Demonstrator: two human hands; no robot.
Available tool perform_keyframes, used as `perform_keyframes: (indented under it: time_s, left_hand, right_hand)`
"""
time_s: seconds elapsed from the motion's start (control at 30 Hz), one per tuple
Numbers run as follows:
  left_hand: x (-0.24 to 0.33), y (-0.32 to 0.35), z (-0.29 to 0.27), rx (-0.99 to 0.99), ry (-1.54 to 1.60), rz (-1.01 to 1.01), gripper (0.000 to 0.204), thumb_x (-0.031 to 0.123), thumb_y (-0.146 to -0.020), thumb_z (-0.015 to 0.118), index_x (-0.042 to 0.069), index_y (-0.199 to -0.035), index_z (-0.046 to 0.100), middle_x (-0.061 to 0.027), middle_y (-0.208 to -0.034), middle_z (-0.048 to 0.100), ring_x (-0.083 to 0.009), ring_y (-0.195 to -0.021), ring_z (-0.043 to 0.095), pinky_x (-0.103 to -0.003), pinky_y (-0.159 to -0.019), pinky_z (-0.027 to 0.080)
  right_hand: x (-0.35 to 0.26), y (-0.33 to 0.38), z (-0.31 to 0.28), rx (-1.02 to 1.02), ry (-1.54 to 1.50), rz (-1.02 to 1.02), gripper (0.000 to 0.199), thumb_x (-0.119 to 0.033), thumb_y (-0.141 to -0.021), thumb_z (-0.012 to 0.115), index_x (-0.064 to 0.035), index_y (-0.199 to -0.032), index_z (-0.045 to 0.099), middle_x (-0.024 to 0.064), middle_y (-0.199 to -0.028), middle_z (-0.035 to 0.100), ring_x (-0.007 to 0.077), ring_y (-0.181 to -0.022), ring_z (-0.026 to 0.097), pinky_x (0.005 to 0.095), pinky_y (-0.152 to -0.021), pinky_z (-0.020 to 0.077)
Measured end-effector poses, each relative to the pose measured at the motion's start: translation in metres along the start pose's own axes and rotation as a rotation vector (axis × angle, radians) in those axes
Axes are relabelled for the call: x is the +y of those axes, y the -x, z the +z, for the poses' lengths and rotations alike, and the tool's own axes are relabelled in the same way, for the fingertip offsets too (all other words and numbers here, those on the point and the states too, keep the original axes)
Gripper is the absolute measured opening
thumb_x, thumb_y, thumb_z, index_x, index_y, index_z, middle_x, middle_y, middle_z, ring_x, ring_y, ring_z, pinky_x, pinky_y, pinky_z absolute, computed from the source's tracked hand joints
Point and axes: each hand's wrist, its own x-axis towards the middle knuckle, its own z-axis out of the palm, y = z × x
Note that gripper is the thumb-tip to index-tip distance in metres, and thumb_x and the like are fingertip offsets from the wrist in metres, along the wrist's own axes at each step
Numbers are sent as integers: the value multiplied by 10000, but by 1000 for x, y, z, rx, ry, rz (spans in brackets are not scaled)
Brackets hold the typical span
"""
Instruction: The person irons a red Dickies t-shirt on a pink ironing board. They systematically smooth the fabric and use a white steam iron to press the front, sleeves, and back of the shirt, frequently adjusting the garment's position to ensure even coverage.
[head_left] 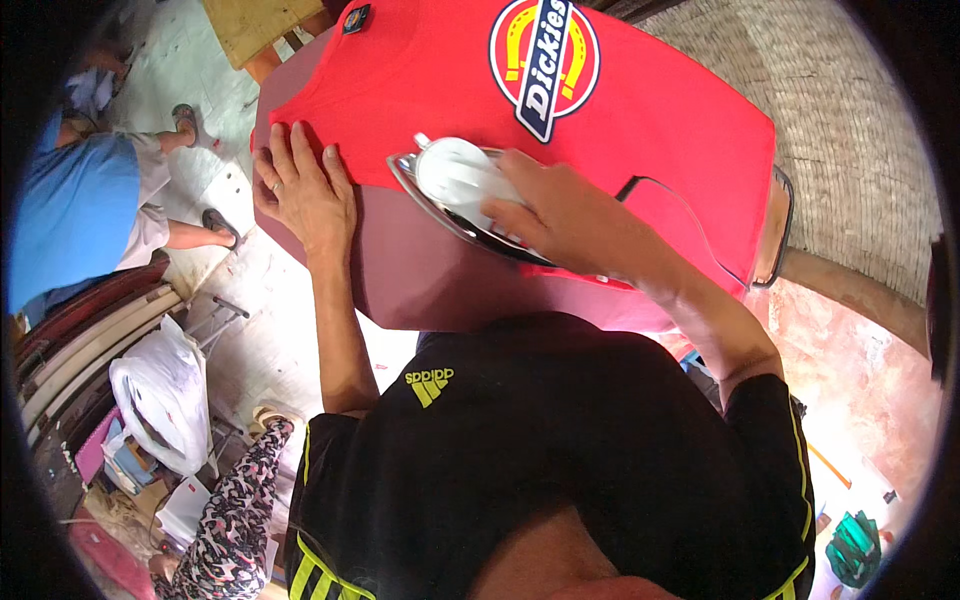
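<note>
A red T-shirt (430, 90) with a round yellow, white and black emblem is spread over a maroon ironing board (420, 270). My right hand (545, 205) is wrapped round the handle of a white clothes iron (460, 175); its metal soleplate lies on the shirt near the edge closest to me, tip pointing left. A dark cord (680, 205) runs from the iron across the shirt to the right. My left hand (308, 190) lies flat with fingers stretched out, its fingertips on the shirt's left edge and its palm on the board.
A metal frame (780, 225) sticks out at the board's right end, beside a woven mat surface (850, 120). A wooden stool (255, 30) stands at the far left. Two other people are at the left, one in a blue top (80, 210). A white plastic bag (165, 395) sits near stacked boards.
</note>
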Motion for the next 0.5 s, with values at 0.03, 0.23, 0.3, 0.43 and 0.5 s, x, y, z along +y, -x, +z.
perform_keyframes:
  time_s: [0.03,0.23,0.3,0.43,0.5]
  left_hand:
    - [6,-3,-3,38,13,32,514,299,-952,569,107,-1421,484,-186,-1525,380,-411,-1429,286,-575,-1148,180]
    - [120,-11,5,-36,486,388,511,208,-955,555,3,-1411,447,-205,-1492,411,-419,-1382,368,-511,-1126,286]
    - [158,-18,16,-116,315,447,599,352,-945,569,30,-1430,430,-201,-1532,344,-430,-1417,299,-571,-1127,245]
    - [179,-15,39,-205,172,557,706,503,-942,530,61,-1474,383,-177,-1576,274,-412,-1457,231,-631,-1125,212]
    - [175,-3,30,-276,163,639,731,540,-940,514,66,-1480,378,-168,-1584,262,-406,-1460,229,-635,-1125,207]
  right_hand:
    - [4,10,-2,8,18,-3,473,-318,-977,557,14,-1299,462,271,-965,655,416,-859,664,461,-756,500]
    - [43,106,-21,9,42,161,374,-281,-965,575,23,-1163,483,301,-942,628,458,-862,641,505,-723,486]
    - [56,140,-19,83,11,259,352,-272,-961,583,24,-1121,481,318,-930,615,475,-866,634,513,-701,483]
    - [88,175,4,475,-49,260,232,-192,-972,566,8,-1057,485,268,-736,549,456,-696,606,473,-568,443]
    - [98,169,4,578,-205,337,168,-148,-978,548,8,-1023,502,231,-755,494,410,-663,568,468,-545,420]
